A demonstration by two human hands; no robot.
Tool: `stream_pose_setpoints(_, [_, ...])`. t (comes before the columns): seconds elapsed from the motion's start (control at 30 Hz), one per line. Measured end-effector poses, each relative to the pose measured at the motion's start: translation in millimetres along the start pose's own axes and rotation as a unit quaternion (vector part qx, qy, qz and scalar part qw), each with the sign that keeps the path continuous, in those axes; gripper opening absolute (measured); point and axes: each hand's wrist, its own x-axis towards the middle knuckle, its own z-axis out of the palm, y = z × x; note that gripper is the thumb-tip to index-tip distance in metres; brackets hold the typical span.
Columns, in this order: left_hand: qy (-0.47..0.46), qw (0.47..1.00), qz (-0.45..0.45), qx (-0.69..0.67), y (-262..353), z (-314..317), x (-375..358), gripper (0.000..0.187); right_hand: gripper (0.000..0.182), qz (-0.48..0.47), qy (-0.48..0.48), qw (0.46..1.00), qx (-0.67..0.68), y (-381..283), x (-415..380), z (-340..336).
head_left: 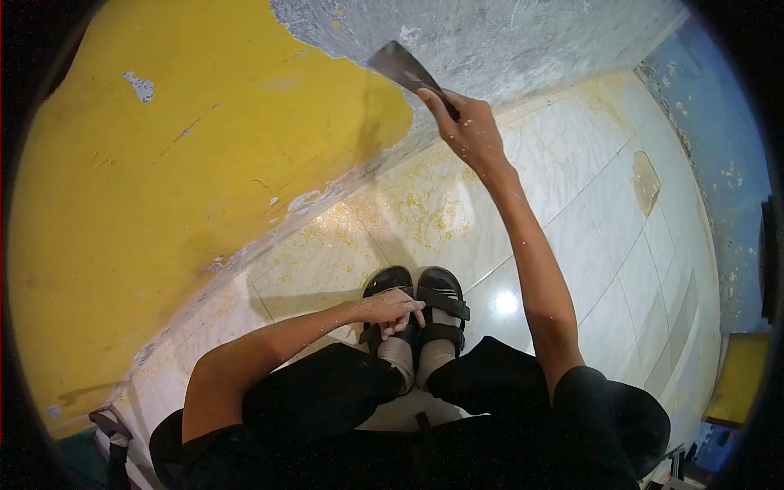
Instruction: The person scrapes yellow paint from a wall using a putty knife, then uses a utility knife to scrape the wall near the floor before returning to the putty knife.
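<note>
My right hand [472,131] is closed around the handle of a scraper [400,67] with a wide, dark blade. The blade is at the wall, by the ragged border between the yellow paint [204,147] and the bare grey surface [490,45]; whether its edge touches is hard to tell. My left hand [390,310] hangs over my black sandals [441,298] with nothing in it, its fingers loosely bent and partly apart. Pale flecks stick to both hands and forearms.
Yellow paint flakes [425,204] litter the white tiled floor [588,212] along the wall's foot. A tan flat piece [645,184] lies farther right. A scuffed blue wall [710,98] bounds the right side. A dark strap-like object [113,429] lies at lower left.
</note>
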Motion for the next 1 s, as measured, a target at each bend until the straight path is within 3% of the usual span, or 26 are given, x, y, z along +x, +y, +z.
stream_pose_setpoints(0.07, [-0.004, 1.0, -0.003, 0.002, -0.4, -0.3, 2.1, 0.052, 0.036, -0.069, 0.032, 0.997, -0.008, -11.4, 0.5, 6.2])
stream_pose_setpoints(0.17, [-0.002, 1.0, -0.001, -0.001, -1.3, -1.1, 3.4, 0.051, 0.039, -0.02, 0.004, 1.0, -0.019, -15.3, 0.2, 4.6])
stream_pose_setpoints(0.3, [0.003, 1.0, -0.007, 0.0, 1.3, 0.7, -0.9, 0.051, 0.042, -0.046, 0.026, 0.999, 0.009, -7.1, 1.7, 2.3])
stream_pose_setpoints(0.4, [0.002, 1.0, -0.004, 0.0, 0.6, -0.2, 0.2, 0.051, 0.036, 0.03, -0.017, 0.999, -0.005, -13.0, 1.3, 0.1])
stream_pose_setpoints(0.47, [-0.004, 1.0, -0.015, -0.002, 0.2, -0.7, 2.7, 0.052, 0.04, -0.035, 0.007, 0.999, -0.032, -21.1, 1.6, 3.6])
stream_pose_setpoints(0.7, [-0.002, 1.0, 0.024, -0.001, -1.9, -0.4, 0.5, 0.051, 0.038, -0.07, 0.033, 0.997, -0.001, -10.2, 3.8, 1.9])
stream_pose_setpoints(0.83, [-0.001, 1.0, -0.002, 0.003, -3.2, -0.8, 2.9, 0.051, 0.032, 0.0, 0.004, 1.0, 0.003, -4.3, 4.4, 3.9])
stream_pose_setpoints(0.9, [-0.006, 1.0, -0.009, 0.002, -3.3, -1.0, 4.8, 0.051, 0.031, -0.088, 0.019, 0.996, -0.021, -24.4, 7.1, 6.1])
stream_pose_setpoints(1.0, [0.011, 1.0, -0.017, -0.001, -5.1, 0.6, 7.0, 0.052, 0.031, -0.116, 0.031, 0.992, -0.033, -43.7, 7.8, 16.5])
